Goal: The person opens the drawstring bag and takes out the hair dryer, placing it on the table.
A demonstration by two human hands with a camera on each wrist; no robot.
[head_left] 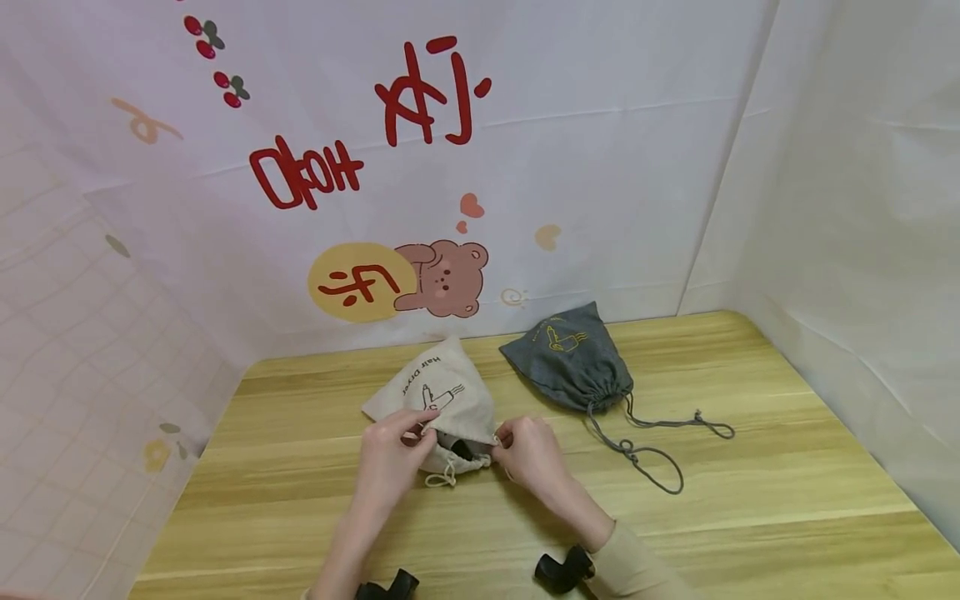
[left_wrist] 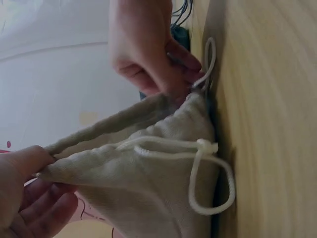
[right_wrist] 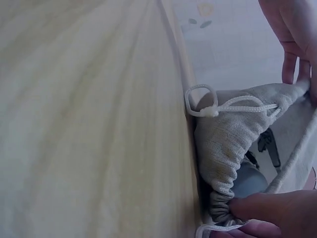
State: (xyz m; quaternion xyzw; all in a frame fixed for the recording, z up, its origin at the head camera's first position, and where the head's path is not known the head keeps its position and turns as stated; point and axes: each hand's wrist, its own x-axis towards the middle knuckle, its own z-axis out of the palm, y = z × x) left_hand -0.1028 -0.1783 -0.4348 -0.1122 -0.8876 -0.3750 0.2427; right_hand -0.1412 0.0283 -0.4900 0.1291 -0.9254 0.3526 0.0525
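A cream cloth drawstring bag (head_left: 457,387), printed "Hair Dryer" with a dryer drawing, lies on the table with its mouth toward me. My left hand (head_left: 393,446) pinches the left side of the mouth's rim. On the right side, my right hand (head_left: 528,454) pinches the rim beside the cord. The mouth gapes between them, and a dark grey rounded object (right_wrist: 249,181) shows inside; most of it is hidden by the cloth. A knotted white cord loop (left_wrist: 210,181) hangs from the bag's near side.
A dark grey drawstring bag (head_left: 570,358) with a yellow dryer drawing lies at the back right, its grey cords (head_left: 637,454) trailing over the wooden table (head_left: 750,517). Printed white cloth (head_left: 615,167) hangs behind and at both sides.
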